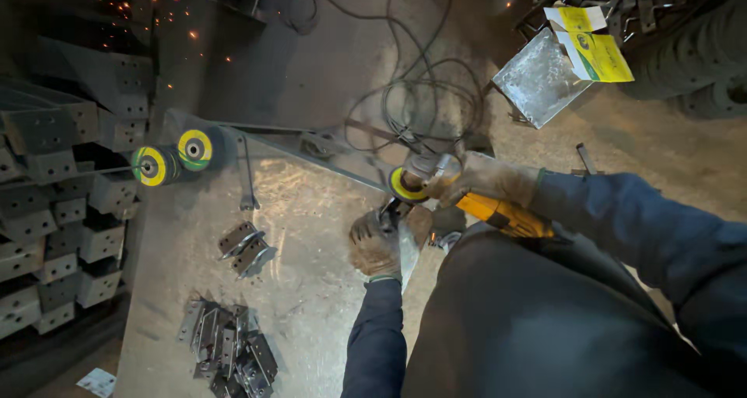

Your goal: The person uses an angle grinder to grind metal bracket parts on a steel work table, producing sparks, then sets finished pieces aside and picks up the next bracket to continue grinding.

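Two yellow-and-green grinding discs (pixel 173 157) stand at the left of the frame, with a third yellow disc (pixel 406 185) mounted on one yellow-bodied angle grinder (pixel 498 213) at centre. Two heaps of grey perforated steel brackets (pixel 230 349) lie at lower left, and two yellow cardboard boxes (pixel 593 42) at upper right.

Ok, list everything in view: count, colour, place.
angle grinder: one, yellow, right hand
metal piece: one, grey, left hand, under the disc
spare discs: two, yellow-green, upper left of plate
bracket pile: many, grey, lower left
loose brackets: a few, grey, mid plate
drilled steel sections: many, grey, stacked left
cables: black, floor above
boxes: two, yellow, top right
sparks: orange, top left
left hand: gloved
right hand: gloved
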### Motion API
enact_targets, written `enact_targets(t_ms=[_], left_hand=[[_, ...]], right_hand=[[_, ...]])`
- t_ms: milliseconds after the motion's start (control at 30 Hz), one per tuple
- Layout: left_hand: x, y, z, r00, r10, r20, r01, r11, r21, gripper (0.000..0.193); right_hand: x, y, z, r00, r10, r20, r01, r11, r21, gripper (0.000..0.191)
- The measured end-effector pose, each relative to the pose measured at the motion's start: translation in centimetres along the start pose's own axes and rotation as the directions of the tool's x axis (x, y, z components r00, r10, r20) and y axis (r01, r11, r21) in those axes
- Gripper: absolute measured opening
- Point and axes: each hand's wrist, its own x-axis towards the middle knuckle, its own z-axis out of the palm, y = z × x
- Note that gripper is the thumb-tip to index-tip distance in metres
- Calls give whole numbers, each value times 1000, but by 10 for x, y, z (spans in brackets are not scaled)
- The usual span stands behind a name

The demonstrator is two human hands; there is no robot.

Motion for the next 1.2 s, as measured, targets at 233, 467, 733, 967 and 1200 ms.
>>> enact_targets(t_ms=[233, 467, 733, 967, 1200], left_hand=[[-2, -2, -10, 992, 8, 128, -13, 999, 37, 45], [-7, -10, -5, 984, 16, 178, -50, 982, 184, 53], [3, 3, -10, 996, -57, 69, 60, 998, -32, 43], [4, 2, -15, 995, 17, 100, -17, 1000, -7, 42], [0, -1, 1, 999, -32, 10, 32, 999, 1, 34]], right_hand=[[7, -12, 4, 535, 767, 354, -731, 210, 649, 36], [2, -1, 0, 922, 371, 114, -388, 884, 259, 21], [25, -21, -10, 369, 870, 326, -907, 261, 331, 34], [17, -9, -3, 495, 775, 393, -766, 176, 618, 35], [4, -2, 4, 524, 805, 277, -793, 343, 504, 33]])
